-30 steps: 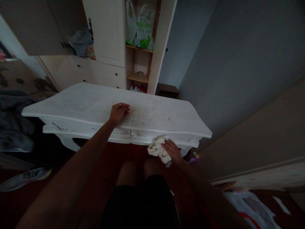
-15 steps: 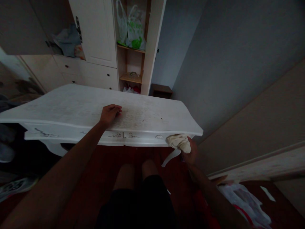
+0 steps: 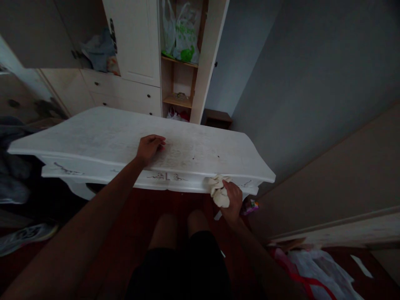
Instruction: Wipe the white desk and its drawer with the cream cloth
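A white table (image 3: 125,127) with grey smudges on its top stretches across the view, two dark specks lying right of its middle. My left hand (image 3: 150,148) rests on the top near the front edge, its fingers loosely bent and holding nothing. In my right hand (image 3: 233,201) is a crumpled cream cloth (image 3: 220,191), pressed against the drawer front towards the table's right end. The cloth hides the knob area there. Dark floral carvings (image 3: 161,176) decorate the drawer fronts.
Behind the table stands a white wardrobe (image 3: 134,41) with plastic bags (image 3: 186,41) on an open shelf. A grey wall (image 3: 300,83) closes off the right side. A shoe (image 3: 28,237) lies at lower left, a plastic bag (image 3: 318,271) at lower right.
My right hand has moved left along the drawer front with the cloth, uncovering the carving at the right end. My left hand stays on the tabletop. The view has shifted slightly.
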`<state>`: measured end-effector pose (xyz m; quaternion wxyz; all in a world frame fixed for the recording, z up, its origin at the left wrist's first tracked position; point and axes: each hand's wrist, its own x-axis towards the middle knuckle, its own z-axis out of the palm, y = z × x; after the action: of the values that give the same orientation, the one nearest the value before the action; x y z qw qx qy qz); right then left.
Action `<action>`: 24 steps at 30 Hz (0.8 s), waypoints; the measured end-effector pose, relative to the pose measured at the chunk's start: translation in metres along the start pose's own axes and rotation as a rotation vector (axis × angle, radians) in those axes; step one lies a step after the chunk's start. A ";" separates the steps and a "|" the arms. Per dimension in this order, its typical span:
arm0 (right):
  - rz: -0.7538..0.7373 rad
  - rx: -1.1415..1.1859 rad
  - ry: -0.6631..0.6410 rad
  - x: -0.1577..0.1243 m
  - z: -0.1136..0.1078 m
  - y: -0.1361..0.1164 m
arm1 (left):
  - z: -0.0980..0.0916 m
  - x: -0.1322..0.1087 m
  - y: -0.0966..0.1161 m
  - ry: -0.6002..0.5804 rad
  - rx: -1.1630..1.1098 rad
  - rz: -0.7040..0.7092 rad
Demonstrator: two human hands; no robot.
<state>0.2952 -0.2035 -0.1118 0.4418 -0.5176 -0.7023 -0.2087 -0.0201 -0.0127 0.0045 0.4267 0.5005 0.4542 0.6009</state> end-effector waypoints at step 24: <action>-0.151 -0.006 -0.239 0.036 0.111 -0.107 | 0.000 -0.004 0.001 0.007 0.036 0.011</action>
<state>0.1503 -0.1407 -0.1221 0.3366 -0.4857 -0.7863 -0.1806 -0.0200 -0.0166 0.0046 0.4129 0.5083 0.4637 0.5968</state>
